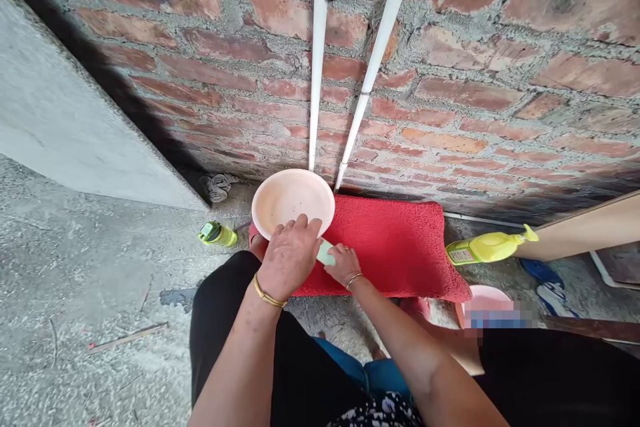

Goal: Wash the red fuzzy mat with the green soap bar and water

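Red towelling covers the mat in front of you, and the pale pink bowl sits on its far left corner, at about 11 o'clock from your hands. Your left hand curls its fingers over the bowl's near rim and grips it. Your right hand is closed around a small pale green pad, pressed to the mat just beside the bowl at its 5 o'clock. At 12 o'clock the brick wall rises close behind the mat, with two white pipes running down to the bowl's far edge. A small green bottle lies at 9 o'clock on the concrete floor, well apart; a yellow spray bottle lies at 3 o'clock against the mat's right edge. Open mat stretches to the right of your hands.
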`<state>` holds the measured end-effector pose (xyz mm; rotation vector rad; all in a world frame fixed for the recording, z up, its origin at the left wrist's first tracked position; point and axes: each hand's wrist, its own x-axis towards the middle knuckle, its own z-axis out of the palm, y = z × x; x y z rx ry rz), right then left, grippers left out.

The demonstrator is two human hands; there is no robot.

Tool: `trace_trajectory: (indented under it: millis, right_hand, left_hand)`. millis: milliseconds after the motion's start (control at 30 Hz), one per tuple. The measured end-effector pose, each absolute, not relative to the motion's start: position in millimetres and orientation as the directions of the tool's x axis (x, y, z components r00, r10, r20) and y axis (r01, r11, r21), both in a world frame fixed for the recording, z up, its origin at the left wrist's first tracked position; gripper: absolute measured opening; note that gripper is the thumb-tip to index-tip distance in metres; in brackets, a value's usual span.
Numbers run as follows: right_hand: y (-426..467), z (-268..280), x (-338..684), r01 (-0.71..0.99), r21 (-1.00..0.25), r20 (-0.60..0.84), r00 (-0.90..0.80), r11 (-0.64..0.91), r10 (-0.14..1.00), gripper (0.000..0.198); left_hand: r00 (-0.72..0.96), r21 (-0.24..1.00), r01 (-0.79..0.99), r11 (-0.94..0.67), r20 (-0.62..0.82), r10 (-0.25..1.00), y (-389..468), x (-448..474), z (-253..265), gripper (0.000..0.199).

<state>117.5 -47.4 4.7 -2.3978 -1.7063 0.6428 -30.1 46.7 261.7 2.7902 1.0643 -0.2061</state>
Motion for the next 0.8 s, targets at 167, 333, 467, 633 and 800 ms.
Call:
trace_trajectory:
  millis: [167, 333, 467, 633, 800]
  right_hand:
    - [-103.3, -8.5, 198.7, 0.644, -0.347, -0.215, 0.653, -0.682, 0.726, 0.041]
    - [-168.5, -19.2, 271.0, 0.244, -0.420, -0.210, 0.911, -0.874, 0.355, 0.041]
    - [-174.0, -14.1, 280.9, 0.049, -0.450, -0.252, 0.951, -0.892, 0.179, 0.033]
    - [-113.0, 0.8, 207.2, 0.593, -0.486, -0.199, 0.641, -0.642, 0.742, 0.034]
    - [-45.5, 9.7, 127.6, 0.864, -0.492, -0.245, -0.014, -0.112, 0.969, 0.036]
  left_hand:
    - [0.763, 0.096, 0.642, -0.761, -0.178, 0.621, 41.9, -22.8, 259.4, 0.029]
    - [0.761, 0.099, 0.641, -0.761, -0.208, 0.614, 39.7, -17.5, 256.0, 0.029]
    - [0.757, 0.096, 0.644, -0.759, -0.218, 0.615, 41.4, -17.9, 254.8, 0.028]
    - [0.750, 0.098, 0.656, -0.749, -0.199, 0.631, 43.6, -21.5, 256.2, 0.026]
    - [0.744, 0.096, 0.658, -0.746, -0.230, 0.627, 45.4, -23.8, 256.0, 0.027]
